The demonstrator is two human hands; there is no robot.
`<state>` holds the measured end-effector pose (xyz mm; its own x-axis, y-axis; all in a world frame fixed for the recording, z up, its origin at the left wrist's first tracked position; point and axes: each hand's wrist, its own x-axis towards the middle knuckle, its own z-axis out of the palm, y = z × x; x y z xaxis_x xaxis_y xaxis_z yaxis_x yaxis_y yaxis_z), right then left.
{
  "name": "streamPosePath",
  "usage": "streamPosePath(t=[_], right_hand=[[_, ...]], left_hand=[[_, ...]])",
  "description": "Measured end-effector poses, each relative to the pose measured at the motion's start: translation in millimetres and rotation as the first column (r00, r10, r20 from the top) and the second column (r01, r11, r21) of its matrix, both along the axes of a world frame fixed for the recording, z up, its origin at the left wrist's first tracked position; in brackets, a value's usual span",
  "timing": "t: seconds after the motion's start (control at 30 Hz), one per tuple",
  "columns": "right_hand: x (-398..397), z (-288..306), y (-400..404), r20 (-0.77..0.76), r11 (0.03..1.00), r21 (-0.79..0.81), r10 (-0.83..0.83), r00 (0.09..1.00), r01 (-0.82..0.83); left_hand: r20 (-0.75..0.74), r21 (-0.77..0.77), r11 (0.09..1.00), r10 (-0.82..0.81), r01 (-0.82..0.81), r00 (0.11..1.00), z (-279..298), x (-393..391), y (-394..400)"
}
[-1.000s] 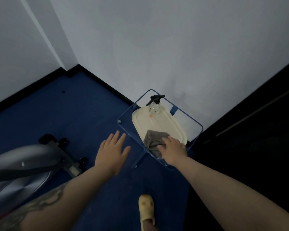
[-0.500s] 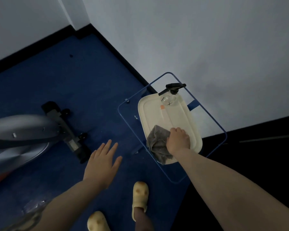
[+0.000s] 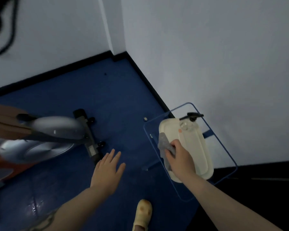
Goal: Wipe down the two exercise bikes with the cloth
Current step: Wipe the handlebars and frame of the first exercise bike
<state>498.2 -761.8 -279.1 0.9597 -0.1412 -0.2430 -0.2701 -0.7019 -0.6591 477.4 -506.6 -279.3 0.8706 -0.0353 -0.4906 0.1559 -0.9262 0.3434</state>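
Note:
My right hand (image 3: pixel 180 157) grips a grey cloth (image 3: pixel 163 143), lifting it at the near left edge of a cream tray (image 3: pixel 200 147). The tray rests on a blue wire-frame stand (image 3: pixel 227 152) by the wall. My left hand (image 3: pixel 109 169) hovers over the blue floor with fingers spread and holds nothing. One exercise bike (image 3: pixel 45 132), silver and grey with a black base bar, stands at the left, partly cut off and blurred. A second bike is not in view.
A clear pump bottle (image 3: pixel 188 123) with a black nozzle stands at the tray's far end. White walls meet in a corner behind. A cream clog (image 3: pixel 143 214) on my foot shows at the bottom. A dark strip of floor lies to the right.
My right hand has closed round the cloth and raised it off the tray. The view has swung left, bringing more of the bike into sight. My left hand stays spread.

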Motion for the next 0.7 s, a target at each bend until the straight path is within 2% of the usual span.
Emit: streamPosePath(t=[0.13, 0.33, 0.5, 0.7], right_hand=[[5.0, 55.8, 66.9, 0.174, 0.982, 0.148, 0.090, 0.981, -0.117], [0.7, 120.4, 205.3, 0.340, 0.902, 0.324, 0.170, 0.925, -0.284], [-19.0, 154.0, 326.1, 0.424, 0.834, 0.402, 0.197, 0.884, -0.378], [-57.9, 175.0, 452.8, 0.428, 0.808, 0.503, 0.076, 0.900, -0.308]], left_hand=[[0.090, -0.087, 0.979, 0.190, -0.183, 0.978, 34.6, -8.6, 50.8], [0.232, -0.204, 0.881, 0.466, -0.426, 0.854, 89.5, -37.1, 165.5], [0.341, -0.257, 0.853, 0.519, -0.454, 0.784, 131.0, -62.7, 274.8], [0.433, -0.279, 0.872, 0.487, -0.401, 0.759, 162.6, -96.6, 390.2]])
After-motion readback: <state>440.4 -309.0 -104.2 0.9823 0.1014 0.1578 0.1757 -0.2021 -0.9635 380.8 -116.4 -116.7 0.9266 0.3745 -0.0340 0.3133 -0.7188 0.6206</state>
